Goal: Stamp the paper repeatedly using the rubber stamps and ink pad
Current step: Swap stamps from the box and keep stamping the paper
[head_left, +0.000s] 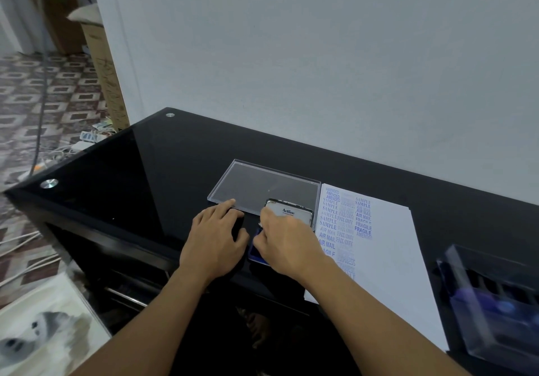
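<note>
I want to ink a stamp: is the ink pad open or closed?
Open. The ink pad has its lid tilted up, and its blue surface shows beside the right hand.

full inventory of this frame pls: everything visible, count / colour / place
Table: 1, black glass, fills the centre.
Clear tray: 1, transparent, mid-table, left of the paper.
Ink pad: 1, white lid raised, blue pad, between tray and paper, partly under the right hand.
Paper: white, blue stamp prints on its left part, right of the ink pad.
Stamp box: 1, clear, dark and blue contents, blurred, right edge.
Cardboard box: 1, brown, floor by the wall, left.
Cables: several, white, floor left.
Picture: 1, white-grey, bottom left.
Left hand: fingers straight, on the table beside the ink pad.
Right hand: over the ink pad, fingers curled; what it holds is hidden.
</note>
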Action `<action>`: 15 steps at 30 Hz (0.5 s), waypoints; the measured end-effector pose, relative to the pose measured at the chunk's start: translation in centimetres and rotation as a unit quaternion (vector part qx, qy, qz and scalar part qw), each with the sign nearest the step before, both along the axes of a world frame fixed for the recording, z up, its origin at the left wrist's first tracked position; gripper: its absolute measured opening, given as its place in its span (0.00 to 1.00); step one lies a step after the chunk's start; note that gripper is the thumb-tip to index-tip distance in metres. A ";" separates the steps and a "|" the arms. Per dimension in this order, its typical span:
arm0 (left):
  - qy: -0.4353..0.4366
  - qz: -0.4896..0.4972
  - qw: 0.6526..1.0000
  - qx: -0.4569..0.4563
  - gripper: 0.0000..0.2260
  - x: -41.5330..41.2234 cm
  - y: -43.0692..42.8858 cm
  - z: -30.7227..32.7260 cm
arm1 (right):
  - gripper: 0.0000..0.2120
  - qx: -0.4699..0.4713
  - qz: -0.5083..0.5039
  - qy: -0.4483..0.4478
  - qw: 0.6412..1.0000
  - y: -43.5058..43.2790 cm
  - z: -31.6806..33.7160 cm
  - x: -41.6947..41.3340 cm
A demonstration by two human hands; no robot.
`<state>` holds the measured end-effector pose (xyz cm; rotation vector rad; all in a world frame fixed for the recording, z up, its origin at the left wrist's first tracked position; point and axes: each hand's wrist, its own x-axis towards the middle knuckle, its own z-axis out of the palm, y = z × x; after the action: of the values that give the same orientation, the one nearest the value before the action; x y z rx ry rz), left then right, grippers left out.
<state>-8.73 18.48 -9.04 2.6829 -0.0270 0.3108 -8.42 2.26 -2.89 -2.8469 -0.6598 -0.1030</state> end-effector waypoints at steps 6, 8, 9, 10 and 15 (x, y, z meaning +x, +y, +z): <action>0.003 0.002 1.000 0.003 0.18 0.0 0.0 0.1 | 0.07 0.002 -0.005 0.003 1.000 0.0 -0.2 0.2; 0.002 0.003 1.000 0.004 0.18 0.1 0.0 0.1 | 0.07 0.000 -0.004 -0.002 1.000 0.0 -0.3 0.2; 0.001 0.003 1.000 0.004 0.18 0.1 0.0 0.1 | 0.07 0.000 -0.002 -0.007 1.000 0.0 -0.3 0.2; 0.001 0.003 1.000 0.004 0.18 0.1 0.0 0.1 | 0.07 0.001 -0.001 -0.010 1.000 0.0 -0.3 0.2; -0.001 0.004 1.000 0.001 0.18 0.0 0.0 0.0 | 0.07 0.003 0.000 -0.025 1.000 0.0 -0.3 0.0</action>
<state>-8.72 18.47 -9.06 2.6862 -0.0169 0.3171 -8.45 2.24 -3.24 -2.8463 -0.6691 -0.1776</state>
